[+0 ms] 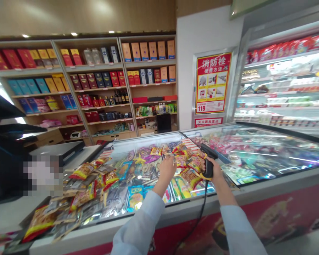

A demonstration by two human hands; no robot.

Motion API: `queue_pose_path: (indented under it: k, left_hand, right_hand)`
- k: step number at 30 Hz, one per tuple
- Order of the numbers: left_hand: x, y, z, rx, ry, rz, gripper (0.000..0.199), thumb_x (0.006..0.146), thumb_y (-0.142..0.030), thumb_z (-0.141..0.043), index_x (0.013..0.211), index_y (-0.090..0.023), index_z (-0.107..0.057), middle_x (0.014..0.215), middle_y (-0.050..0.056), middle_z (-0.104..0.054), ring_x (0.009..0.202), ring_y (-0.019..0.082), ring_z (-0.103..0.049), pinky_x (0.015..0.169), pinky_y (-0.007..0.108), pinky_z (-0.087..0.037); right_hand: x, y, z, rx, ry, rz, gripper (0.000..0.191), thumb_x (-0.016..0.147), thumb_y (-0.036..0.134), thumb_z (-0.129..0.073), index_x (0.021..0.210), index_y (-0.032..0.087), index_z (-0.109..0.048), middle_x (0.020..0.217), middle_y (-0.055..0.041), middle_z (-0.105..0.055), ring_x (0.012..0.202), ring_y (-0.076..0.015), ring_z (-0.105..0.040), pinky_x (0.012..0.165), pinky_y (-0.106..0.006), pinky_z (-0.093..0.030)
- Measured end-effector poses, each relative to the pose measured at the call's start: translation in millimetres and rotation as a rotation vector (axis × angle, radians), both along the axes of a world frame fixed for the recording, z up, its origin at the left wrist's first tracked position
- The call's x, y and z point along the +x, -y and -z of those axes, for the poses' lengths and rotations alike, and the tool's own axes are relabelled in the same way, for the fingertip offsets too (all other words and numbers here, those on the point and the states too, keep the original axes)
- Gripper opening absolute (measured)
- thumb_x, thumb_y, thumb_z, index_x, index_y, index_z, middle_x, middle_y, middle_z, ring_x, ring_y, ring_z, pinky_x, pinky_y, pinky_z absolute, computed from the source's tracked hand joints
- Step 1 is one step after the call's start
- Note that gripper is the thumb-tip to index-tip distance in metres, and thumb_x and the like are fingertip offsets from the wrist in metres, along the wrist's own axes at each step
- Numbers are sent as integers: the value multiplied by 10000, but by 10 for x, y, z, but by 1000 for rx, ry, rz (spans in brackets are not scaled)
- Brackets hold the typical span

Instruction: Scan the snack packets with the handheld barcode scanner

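Observation:
My right hand (214,169) is closed round the grip of a black handheld barcode scanner (208,151), its cord (202,209) hanging down over the freezer front. The scanner's head tilts toward the back left, beside yellow-and-red snack bags (190,177) piled on the glass lid. My left hand (168,166) is over the lid just left of that pile, fingers reaching forward and slightly bent, with nothing visible in them. Whether its fingertips touch a bag cannot be made out. More snack bags (85,170) and dark flat packets (69,184) lie heaped toward the left end.
Beneath the glass of the chest freezer (255,191) are colourful wrapped goods. At left are a counter (5,216) and a dark machine or screen (5,159), partly blurred. Shelves of boxes (95,81) line the back wall. A lit display fridge (284,85) stands at right.

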State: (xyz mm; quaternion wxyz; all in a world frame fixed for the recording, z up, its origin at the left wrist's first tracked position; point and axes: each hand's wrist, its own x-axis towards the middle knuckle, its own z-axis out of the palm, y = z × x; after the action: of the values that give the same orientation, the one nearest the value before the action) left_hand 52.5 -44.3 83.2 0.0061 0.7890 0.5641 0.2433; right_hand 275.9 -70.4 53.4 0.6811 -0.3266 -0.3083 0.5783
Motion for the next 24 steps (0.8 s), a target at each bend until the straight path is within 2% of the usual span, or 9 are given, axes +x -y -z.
queue_pose_path:
  k: [3,5,8,13,20,24]
  left_hand:
    - [160,-96,117,-52,74,104,437,904,-296,-445,1330,-211,-491,1291,117,-576,1145,217,-567,964,319,-435]
    - [254,-158,187,-92,109,123,458,925,-343,-413,1366,-227,-458,1360,116,-522,1199,212,-534,1004,317,-408]
    - [368,-215,285,-154,124,91,487,929,-400,-401,1394,-259,-428,1409,119,-467,1235,226,-506,1009,327,-399]
    - [461,-240,399,-164,59,47,559,894,-458,-460,1420,-285,-385,1371,121,-498,1193,252,-526,987,353,-402]
    - [492,-273,376,-175,55,8,636,795,-519,-588,1372,-280,-465,1292,121,-577,1165,295,-534,944,372,-420]
    - [491,-289,317,-183,84,34,635,763,-471,-637,1344,-249,-511,1212,133,-634,1098,291,-586,925,364,-431]
  right_hand:
    - [115,36,152,-27,-74,-2,268,661,407,-695,624,194,-537,457,13,-510,387,-96,-449,369,-205,-362]
    - [135,28,224,-12,-77,-16,279,664,424,-691,623,189,-547,443,12,-507,378,-94,-445,362,-198,-353]
    - [137,-14,285,-5,-69,-25,288,666,434,-690,622,186,-552,433,11,-510,365,-96,-447,350,-198,-346]
    - [134,-47,313,-8,-75,3,261,678,410,-685,644,185,-558,442,18,-517,358,-91,-450,341,-189,-342]
    - [131,-60,345,13,-55,47,221,695,364,-679,655,187,-553,482,16,-534,366,-92,-453,340,-200,-363]
    - [127,-59,341,-32,-32,18,251,701,388,-668,629,181,-547,445,15,-510,352,-91,-442,337,-199,-354]
